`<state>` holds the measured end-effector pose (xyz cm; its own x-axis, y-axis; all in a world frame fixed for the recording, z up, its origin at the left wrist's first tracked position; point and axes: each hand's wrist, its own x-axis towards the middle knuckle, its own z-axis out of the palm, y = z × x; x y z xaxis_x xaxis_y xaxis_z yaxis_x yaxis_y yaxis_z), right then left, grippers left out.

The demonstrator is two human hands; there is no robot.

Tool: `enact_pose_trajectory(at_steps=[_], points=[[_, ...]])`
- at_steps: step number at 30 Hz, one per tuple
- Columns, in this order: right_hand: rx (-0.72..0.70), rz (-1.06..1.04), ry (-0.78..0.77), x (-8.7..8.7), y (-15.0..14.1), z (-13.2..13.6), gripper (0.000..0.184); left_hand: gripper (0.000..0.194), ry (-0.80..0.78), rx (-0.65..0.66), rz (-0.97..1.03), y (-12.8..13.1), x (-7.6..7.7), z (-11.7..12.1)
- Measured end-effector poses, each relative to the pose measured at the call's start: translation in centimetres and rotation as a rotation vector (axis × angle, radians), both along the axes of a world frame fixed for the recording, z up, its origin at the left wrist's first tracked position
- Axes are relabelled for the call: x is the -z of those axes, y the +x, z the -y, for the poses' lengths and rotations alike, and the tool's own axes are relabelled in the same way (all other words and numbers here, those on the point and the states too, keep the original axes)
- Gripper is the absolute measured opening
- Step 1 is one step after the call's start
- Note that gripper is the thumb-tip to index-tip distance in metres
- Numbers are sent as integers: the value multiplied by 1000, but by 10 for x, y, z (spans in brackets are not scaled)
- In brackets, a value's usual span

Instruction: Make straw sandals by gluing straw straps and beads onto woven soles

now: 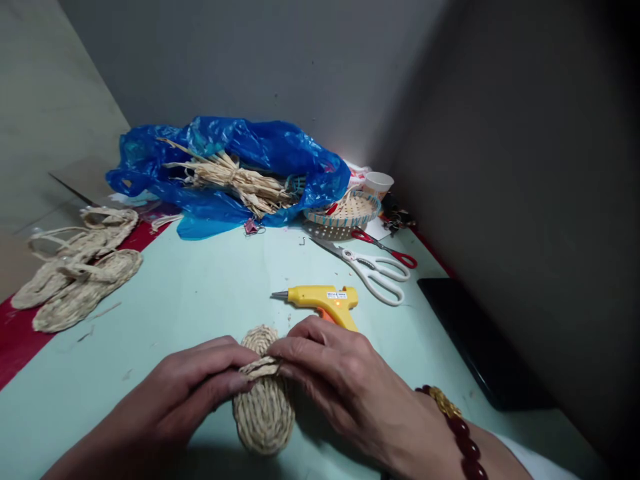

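Note:
A woven straw sole (265,417) lies lengthwise on the table in front of me. Across its middle runs a braided straw strap (263,368). My left hand (200,383) pinches the strap's left end between thumb and fingers. At the right end, my right hand (335,380) is closed on the strap too, its fingertips pressed together; a dark red bead bracelet circles that wrist. Just beyond the right hand lies a yellow glue gun (320,297), nozzle to the left, a small orange light on its body. Part of its handle is hidden behind the hand.
Woven straw sandals (90,287) lie at the left edge. A blue plastic bag (310,160) at the back holds straw bundles (240,181). To the right are white-handled scissors (373,273), red-handled scissors (395,252), a shallow basket (350,212), a cup (379,183) and a black flat object (480,340).

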<state>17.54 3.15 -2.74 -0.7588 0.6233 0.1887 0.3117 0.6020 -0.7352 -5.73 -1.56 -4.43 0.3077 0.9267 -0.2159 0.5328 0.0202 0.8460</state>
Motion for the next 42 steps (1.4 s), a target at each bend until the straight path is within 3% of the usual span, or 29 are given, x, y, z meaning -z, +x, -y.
enact_pose_trajectory(at_steps=[4,8,12,17,25,28,34,38,42], points=[[-57,14,30,-1,2,1,24,37,-74,-73,-4,5,-4,0],[-126,58,71,-4,3,1,25,30,-79,-79,14,8,-5,1],[-166,84,104,-3,5,1,17,17,9,-164,42,10,-5,4],[-178,95,130,1,7,2,20,15,109,-221,47,12,-5,8],[-126,26,171,0,3,3,19,17,212,-362,-194,-24,-7,5],[-113,13,174,0,2,4,17,13,266,-283,-180,-25,-10,3],[-120,10,198,-1,2,5,15,18,197,114,-99,-13,-12,-1],[-132,5,210,-2,2,5,15,18,196,99,-63,-13,-7,-1],[-136,8,211,-3,2,4,15,17,338,68,-81,-10,-8,2]])
